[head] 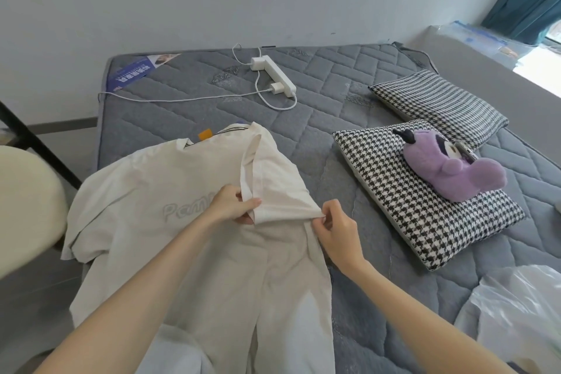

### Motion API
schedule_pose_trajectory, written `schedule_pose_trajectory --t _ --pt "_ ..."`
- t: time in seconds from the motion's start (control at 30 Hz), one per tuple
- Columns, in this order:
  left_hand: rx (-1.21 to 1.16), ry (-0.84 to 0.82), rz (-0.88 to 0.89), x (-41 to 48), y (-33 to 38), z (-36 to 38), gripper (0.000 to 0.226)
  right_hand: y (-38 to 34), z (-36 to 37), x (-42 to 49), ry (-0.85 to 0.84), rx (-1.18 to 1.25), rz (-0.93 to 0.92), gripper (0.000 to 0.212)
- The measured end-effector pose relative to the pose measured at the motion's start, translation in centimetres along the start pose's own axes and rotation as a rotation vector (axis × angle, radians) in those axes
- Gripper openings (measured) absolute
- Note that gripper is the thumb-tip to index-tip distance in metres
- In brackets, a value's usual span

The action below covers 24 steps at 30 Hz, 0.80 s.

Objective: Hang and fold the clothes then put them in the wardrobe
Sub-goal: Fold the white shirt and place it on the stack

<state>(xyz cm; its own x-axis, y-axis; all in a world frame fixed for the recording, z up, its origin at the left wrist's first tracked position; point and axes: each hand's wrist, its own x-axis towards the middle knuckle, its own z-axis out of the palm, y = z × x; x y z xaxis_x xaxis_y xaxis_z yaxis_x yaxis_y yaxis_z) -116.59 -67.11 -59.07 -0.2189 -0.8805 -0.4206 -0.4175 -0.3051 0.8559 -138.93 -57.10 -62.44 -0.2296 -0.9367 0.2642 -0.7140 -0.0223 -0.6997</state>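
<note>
A cream T-shirt [145, 222] lies spread on the near left part of the grey mattress [334, 106], its right sleeve folded in over the chest. My left hand [232, 205] pinches the sleeve's hem — thumb on top, fingers under the cloth. My right hand [335, 229] pinches the fold's corner just beside it. To the right lie two checked pillows [409, 222] — a purple plush toy [449, 170] rests on the nearer one. A white power strip [274, 76] sits far back.
</note>
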Motion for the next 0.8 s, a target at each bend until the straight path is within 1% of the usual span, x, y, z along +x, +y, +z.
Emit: schedule_pose_trajectory --t 0.07,0.1,0.17,0.23,0.3,0.4,0.47,0.5,0.53,0.63,0.67,0.73,0.8 --pt "-0.105 -0.019 -0.008 -0.1 0.3 0.3 0.025 -0.5 0.2 -0.4 0.074 -0.007 0.001 0.032" --pt "-0.108 -0.023 -0.004 -0.1 0.3 0.3 0.019 -0.7 0.3 -0.6 0.092 -0.026 0.005 0.030" --pt "-0.011 0.001 0.017 -0.2 0.0 0.2 0.015 -0.4 0.6 -1.0 0.042 -0.163 -0.031 0.017" --pt "0.146 0.049 0.052 -0.3 -0.4 0.0 0.021 0.3 1.1 -1.2 -0.121 -0.380 -0.133 0.008" --pt "0.274 0.096 0.095 -0.5 -0.6 -0.2 0.025 0.8 1.3 -1.1 -0.315 -0.504 -0.205 0.008" --pt "0.370 0.118 0.113 -0.7 -0.2 -0.5 0.026 0.9 0.9 -0.6 -0.548 -0.546 -0.276 0.006" --pt "0.367 0.106 0.079 -0.5 0.3 -0.8 0.025 1.0 0.4 -0.3 -0.620 -0.549 -0.298 0.008" --pt "0.369 0.102 0.061 -0.3 0.6 -1.0 0.026 1.0 0.1 -0.1 -0.601 -0.518 -0.277 0.009" --pt "0.376 0.104 0.051 0.0 0.9 -1.1 0.028 1.0 -0.1 0.2 -0.539 -0.464 -0.226 0.010" --pt "0.366 0.170 0.036 0.9 1.8 -1.3 0.038 0.5 -0.1 2.0 -0.253 -0.297 -0.006 0.011" --pt "0.335 0.197 0.032 1.3 2.0 -1.2 0.042 0.2 0.1 3.0 -0.186 -0.254 0.070 0.009" --pt "0.240 0.236 0.018 2.1 2.4 -1.0 0.047 -0.2 0.4 5.4 -0.154 -0.138 0.227 0.006" --pt "0.167 0.251 0.008 3.0 2.8 -0.8 0.050 -0.7 1.1 7.8 -0.206 0.004 0.402 0.011"
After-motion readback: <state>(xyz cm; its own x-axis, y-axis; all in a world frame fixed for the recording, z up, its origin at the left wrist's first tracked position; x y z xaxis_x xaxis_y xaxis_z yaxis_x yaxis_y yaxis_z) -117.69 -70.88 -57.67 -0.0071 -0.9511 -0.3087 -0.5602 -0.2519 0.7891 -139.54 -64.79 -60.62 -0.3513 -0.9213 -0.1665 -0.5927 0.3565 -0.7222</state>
